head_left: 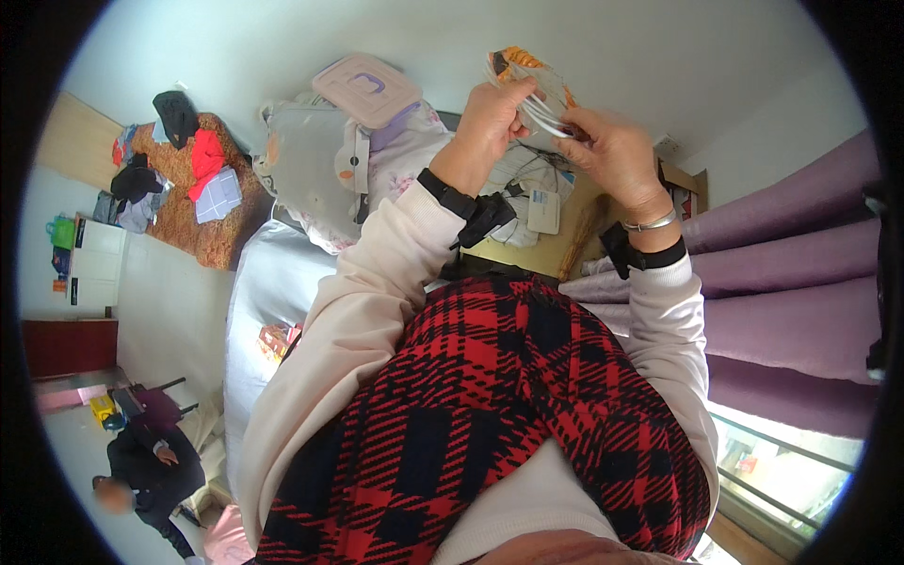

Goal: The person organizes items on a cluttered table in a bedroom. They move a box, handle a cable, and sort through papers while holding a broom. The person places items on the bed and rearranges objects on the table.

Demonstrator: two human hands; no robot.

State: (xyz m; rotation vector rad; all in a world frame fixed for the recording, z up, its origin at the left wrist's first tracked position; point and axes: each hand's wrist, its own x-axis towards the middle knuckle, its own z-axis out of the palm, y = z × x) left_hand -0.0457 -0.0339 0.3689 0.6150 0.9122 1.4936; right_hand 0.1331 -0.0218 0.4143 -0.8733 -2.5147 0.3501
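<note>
Head view: smooth white cable-like loops, held before pale wall, clasped in curled fingers of left hand and pinched fingertips of right hand. Step, apparently: arranging loops; next, probably calling for steady grips.

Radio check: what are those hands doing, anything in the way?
Left hand, right hand: both closed on white loops. Orange-black piece close by. No visible obstruction.
</note>
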